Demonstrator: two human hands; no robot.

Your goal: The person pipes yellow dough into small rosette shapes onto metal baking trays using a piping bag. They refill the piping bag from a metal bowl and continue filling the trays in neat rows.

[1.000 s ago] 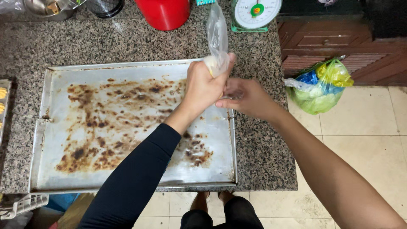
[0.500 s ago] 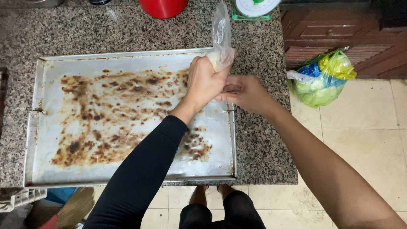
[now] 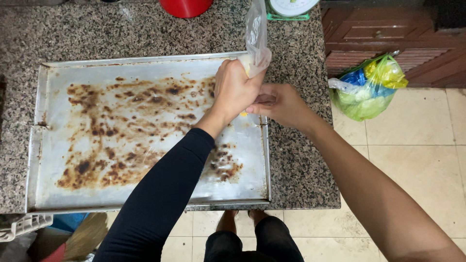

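On a speckled granite counter [image 3: 301, 160], over the right edge of a scorched metal tray [image 3: 145, 136] — left hand [image 3: 235, 90] fisted tight around a clear piping bag [image 3: 256, 36], right hand [image 3: 284, 104] pinching its low tip, likely steadying aim — upright for downward flow.

One baking tray [image 3: 145, 194], one piping bag [image 3: 256, 43], one red container [image 3: 186, 6] at twelve o'clock, one scale [image 3: 290, 7], two hands.

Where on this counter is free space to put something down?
The stained left part of the baking tray is bare, and so is the granite strip right of the tray. It is crowded at the tray's top right corner: left hand, right hand, clear bag.
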